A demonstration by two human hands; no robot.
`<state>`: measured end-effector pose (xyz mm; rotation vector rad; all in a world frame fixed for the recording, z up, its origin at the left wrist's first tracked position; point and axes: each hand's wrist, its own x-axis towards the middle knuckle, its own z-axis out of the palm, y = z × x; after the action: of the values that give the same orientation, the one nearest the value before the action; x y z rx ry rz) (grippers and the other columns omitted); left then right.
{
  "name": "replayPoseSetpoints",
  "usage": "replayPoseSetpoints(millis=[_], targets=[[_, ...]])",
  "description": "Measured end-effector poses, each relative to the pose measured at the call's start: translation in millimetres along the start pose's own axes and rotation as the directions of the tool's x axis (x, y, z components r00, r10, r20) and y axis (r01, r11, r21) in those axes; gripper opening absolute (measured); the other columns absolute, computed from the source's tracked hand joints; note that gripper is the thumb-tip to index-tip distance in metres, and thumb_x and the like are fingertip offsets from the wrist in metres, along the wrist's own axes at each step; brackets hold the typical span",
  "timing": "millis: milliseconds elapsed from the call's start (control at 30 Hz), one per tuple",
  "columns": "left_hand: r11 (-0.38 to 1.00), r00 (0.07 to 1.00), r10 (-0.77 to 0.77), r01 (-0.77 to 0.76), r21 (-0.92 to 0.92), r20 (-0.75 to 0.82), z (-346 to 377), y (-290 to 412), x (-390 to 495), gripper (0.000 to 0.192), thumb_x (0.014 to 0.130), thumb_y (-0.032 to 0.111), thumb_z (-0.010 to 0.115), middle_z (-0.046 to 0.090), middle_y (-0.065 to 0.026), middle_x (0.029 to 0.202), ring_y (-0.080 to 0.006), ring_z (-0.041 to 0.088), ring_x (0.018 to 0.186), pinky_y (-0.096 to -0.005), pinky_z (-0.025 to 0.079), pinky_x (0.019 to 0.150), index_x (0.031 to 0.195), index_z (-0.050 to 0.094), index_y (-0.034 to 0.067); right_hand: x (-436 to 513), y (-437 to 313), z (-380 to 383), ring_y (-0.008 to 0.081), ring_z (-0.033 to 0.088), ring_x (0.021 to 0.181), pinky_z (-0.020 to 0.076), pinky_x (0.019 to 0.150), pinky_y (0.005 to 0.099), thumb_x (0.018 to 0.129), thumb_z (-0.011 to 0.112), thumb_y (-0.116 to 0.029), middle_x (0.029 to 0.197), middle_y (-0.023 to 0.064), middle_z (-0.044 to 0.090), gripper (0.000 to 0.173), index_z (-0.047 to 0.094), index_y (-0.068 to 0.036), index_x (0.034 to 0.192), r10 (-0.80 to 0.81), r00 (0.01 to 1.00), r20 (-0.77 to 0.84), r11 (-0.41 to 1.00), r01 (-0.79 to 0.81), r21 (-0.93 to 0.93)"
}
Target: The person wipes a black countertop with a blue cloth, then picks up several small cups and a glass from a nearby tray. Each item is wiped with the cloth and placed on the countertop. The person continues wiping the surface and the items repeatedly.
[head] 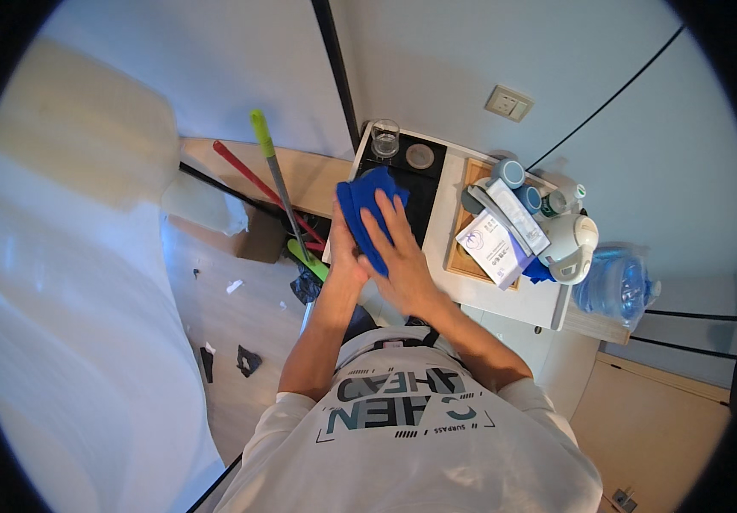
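A folded blue cloth (365,208) is held between my two hands, over the black panel of a white-topped table (448,224). My left hand (344,247) grips the cloth's left edge from the side and below. Across its upper face lies my right hand (399,256), fingers slightly spread and pressing on the fabric. Whatever is inside or under the cloth is hidden. Beyond it, on the black panel, stand a clear drinking glass (385,138) and a round disc (419,156), perhaps a coaster or lid.
Right of my hands a wooden tray (451,255) holds boxes (493,243) and blue cups (508,172). A white electric kettle (570,243) and a large water bottle (615,285) are farther right. Green-handled (262,131) and red (246,173) poles lean at left. Scraps (248,360) litter the floor.
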<state>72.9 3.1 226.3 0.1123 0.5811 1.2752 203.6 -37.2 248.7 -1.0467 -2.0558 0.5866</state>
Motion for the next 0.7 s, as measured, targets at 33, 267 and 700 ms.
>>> replayPoseSetpoints(millis=[33, 267, 700], targets=[[1.0, 1.0, -0.022, 0.022, -0.006, 0.004, -2, 5, 0, 0.06, 0.106, 0.06, 0.041, 0.066, -0.0141, 0.128, -0.0324, 0.066, 0.113, -0.0461, 0.057, 0.096, 0.137, 0.058, 0.012, -11, -8, 2, 0.055, 0.02, 0.151, 0.029, 0.121, 0.0582, 0.092, 0.072, -0.02, 0.169, 0.022, 0.018, 0.074, 0.039, -0.008, 0.157, 0.012, 1.0, 0.027, 0.999, -0.013, 0.04], [0.999, 1.0, 0.001, -0.001, 0.036, -0.025, -5, -9, 3, 0.058, 0.11, 0.056, 0.036, 0.064, -0.0087, 0.136, -0.0245, 0.064, 0.119, -0.0423, 0.053, 0.103, 0.144, 0.054, 0.012, 2, 6, 2, 0.056, 0.018, 0.152, 0.0271, 0.119, 0.0628, 0.095, 0.067, -0.021, 0.17, 0.021, 0.016, 0.07, 0.038, -0.01, 0.158, -0.003, 0.998, -0.069, 1.0, 0.001, -0.025], [0.998, 0.998, -0.058, 0.058, -0.004, 0.029, -7, 14, 3, 0.071, 0.104, 0.067, 0.039, 0.065, -0.0164, 0.132, -0.0341, 0.065, 0.116, -0.0494, 0.055, 0.099, 0.136, 0.058, 0.007, -5, -5, 7, 0.0564, 0.02, 0.151, 0.031, 0.118, 0.0619, 0.093, 0.071, -0.022, 0.169, 0.0249, 0.015, 0.07, 0.043, -0.004, 0.154, 0.024, 0.998, 0.051, 0.995, -0.019, -0.098]])
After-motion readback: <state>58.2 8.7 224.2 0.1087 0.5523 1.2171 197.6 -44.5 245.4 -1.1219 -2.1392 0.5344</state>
